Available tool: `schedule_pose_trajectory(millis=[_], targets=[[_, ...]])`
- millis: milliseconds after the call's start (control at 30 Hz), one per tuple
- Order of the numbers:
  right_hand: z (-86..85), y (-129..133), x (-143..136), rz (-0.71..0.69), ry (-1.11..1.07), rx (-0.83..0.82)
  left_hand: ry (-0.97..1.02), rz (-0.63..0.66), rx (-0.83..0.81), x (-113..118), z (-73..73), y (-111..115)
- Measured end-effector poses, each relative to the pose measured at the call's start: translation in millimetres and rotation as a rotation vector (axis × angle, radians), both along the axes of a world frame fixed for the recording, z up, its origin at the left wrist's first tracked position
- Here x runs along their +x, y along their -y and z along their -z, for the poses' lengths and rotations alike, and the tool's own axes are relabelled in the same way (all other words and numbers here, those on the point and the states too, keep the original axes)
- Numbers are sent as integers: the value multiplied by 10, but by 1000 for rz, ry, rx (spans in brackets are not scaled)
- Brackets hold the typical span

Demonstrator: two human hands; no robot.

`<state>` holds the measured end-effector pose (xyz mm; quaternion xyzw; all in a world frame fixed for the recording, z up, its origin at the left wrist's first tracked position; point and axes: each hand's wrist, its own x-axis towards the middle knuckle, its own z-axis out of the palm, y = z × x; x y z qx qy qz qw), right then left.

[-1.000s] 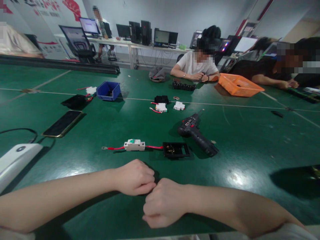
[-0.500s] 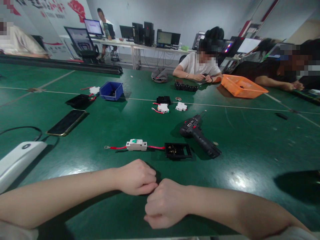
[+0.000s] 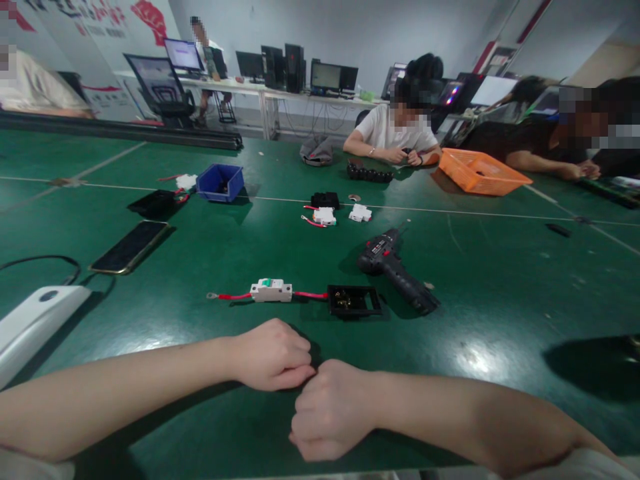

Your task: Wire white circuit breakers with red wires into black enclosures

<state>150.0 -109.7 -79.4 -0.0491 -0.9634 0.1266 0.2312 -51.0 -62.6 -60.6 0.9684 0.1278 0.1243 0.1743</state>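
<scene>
The white breaker with the green switch lies on the green table, just beyond the worker's two hands and touching neither. From the head view, I see one red lead running left from it to a bare ring end, and another red wire running right to an open black case, where small brass-coloured bits show inside.

The left hand rests on the tabletop with its fingers curled in; the right hand is curled up too, a little nearer the body. They meet at the left thumb. I can't tell whether anything is tucked inside either one.

A dark power screwdriver lies just right of the case, its bit pointing away. Off to the left are a phone and part of a white device. Farther across sit a blue bin, two more breakers close together and an orange basket. At the far side, a person in a white shirt leans over the table, hands together.
</scene>
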Motion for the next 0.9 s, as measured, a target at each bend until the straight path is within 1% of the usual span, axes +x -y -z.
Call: schedule_pose_trajectory(millis=[100,200,367,467,900], targets=[[14,-3,0,-6,-11,92,10,-3,-4,-5,1,4],[13,-4,-2,0,19,124,20,1,-5,-5,4,2],[-17,-6,-8,39,74,48,18,13,-15,1,-10,-6],[-42,-11,-13,38,95,16,9,22,-26,-5,-20,-5],[-69,-14,-17,29,142,-18,5,6,-24,8,-11,-8]])
